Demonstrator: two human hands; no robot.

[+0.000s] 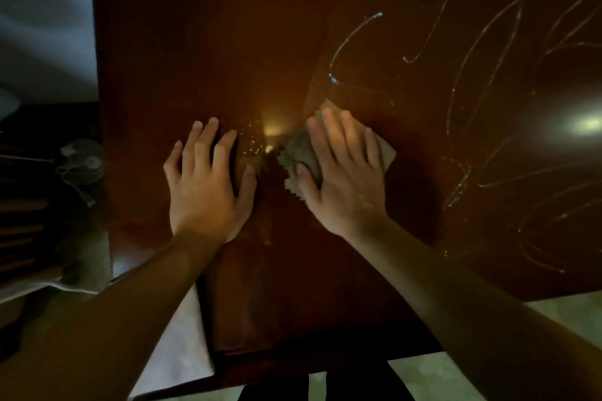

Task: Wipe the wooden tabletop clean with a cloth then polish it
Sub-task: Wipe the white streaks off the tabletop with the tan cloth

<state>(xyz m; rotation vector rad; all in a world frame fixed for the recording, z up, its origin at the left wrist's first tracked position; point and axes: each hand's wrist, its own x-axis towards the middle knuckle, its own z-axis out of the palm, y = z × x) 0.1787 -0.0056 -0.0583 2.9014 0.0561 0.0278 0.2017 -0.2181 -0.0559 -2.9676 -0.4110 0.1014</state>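
Observation:
A dark reddish wooden tabletop point(202, 42) fills most of the view. My right hand point(345, 172) lies flat on a grey-beige cloth point(299, 153) with a zigzag edge, pressing it onto the wood near the middle. My left hand point(205, 185) rests flat on the table just left of it, fingers spread, holding nothing. White curved streaks of liquid point(482, 75) run across the right half of the tabletop. Small bright droplets point(254, 143) glisten between the two hands.
The table's left edge point(97, 107) borders a dim area holding a small round device with a cord point(81, 163). A white cloth or paper point(182, 352) lies under my left forearm at the near edge. Pale floor point(553, 312) shows past the near right edge.

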